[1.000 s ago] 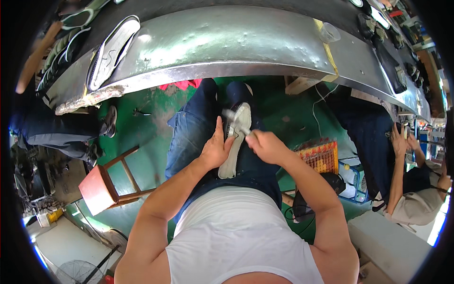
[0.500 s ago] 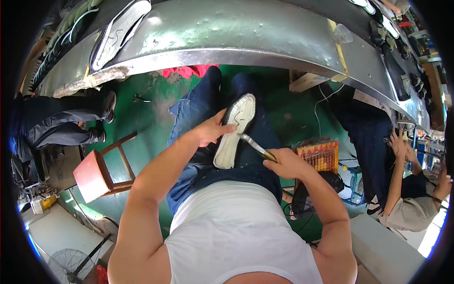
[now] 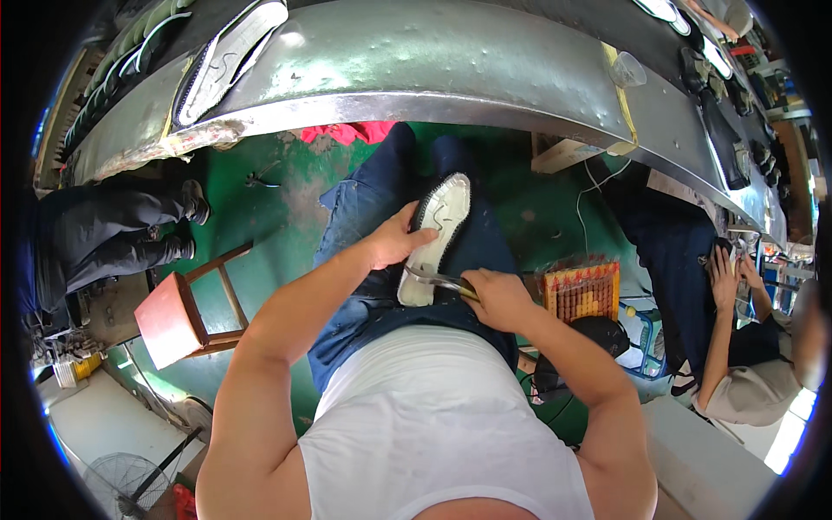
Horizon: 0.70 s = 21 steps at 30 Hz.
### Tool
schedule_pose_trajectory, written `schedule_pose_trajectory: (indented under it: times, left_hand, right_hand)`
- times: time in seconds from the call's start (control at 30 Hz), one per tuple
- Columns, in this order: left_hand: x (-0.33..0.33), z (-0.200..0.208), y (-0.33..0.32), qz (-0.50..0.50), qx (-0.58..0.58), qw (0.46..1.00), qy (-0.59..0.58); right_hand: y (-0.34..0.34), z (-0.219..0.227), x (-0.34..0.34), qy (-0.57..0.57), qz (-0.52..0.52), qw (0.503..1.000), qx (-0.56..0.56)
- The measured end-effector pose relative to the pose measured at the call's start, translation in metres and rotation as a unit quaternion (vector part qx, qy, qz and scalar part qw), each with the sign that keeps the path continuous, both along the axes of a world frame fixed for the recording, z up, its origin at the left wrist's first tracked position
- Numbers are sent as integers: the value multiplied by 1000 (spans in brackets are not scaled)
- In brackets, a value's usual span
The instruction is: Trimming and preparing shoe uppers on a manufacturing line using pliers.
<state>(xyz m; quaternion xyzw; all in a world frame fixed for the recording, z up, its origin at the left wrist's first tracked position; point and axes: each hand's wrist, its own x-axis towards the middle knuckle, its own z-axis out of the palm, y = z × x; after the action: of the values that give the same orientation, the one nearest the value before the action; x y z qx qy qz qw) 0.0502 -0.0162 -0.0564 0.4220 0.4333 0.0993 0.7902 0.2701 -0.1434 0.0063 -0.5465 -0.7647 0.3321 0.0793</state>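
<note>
A white shoe sole [image 3: 438,234] with a dark toe rim lies lengthwise on my lap, over blue jeans. My left hand [image 3: 397,239] grips its left edge near the middle. My right hand [image 3: 494,297] holds a metal plier-like tool [image 3: 440,279] whose tip touches the heel end of the sole. Both forearms reach in from below, over my white shirt.
A long grey metal workbench [image 3: 451,61] curves across the top with shoe soles [image 3: 227,48] on it. A red wooden stool [image 3: 178,316] stands at left on the green floor. Another person sits at right [image 3: 737,347]; an orange crate [image 3: 582,290] is beside my right knee.
The sole has been laid flat along my lap, and my right hand has drawn back toward my body with the tool. My view has tilted slightly.
</note>
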Motion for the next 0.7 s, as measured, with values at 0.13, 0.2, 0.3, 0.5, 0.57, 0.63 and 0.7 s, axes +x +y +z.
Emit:
schedule_pose_trajectory:
  times: [0.13,0.2,0.3,0.5,0.57,0.63,0.7]
  left_hand:
    - [5,5,-31,-52,198,970,133]
    - [-1,37,-47,-100,129,978,130]
    - [-24,22,-71,-123,120,982,81]
    - [-5,-2,-87,-63,237,960,137]
    - [-6,3,-84,-70,240,958,141]
    - [-9,14,-69,-75,249,955,146]
    - [-25,39,-54,-16,94,995,23]
  right_hand:
    - [-14,1,18,-43,-7,987,-152]
    - [-14,-2,26,-32,0,984,-175]
    - [-8,11,43,22,12,955,-296]
    - [-12,24,18,124,-77,983,-112]
    - [-13,-5,7,36,-58,993,-102]
    - [-8,-10,9,48,-53,994,-77]
    - [-15,-9,18,175,-154,963,-139]
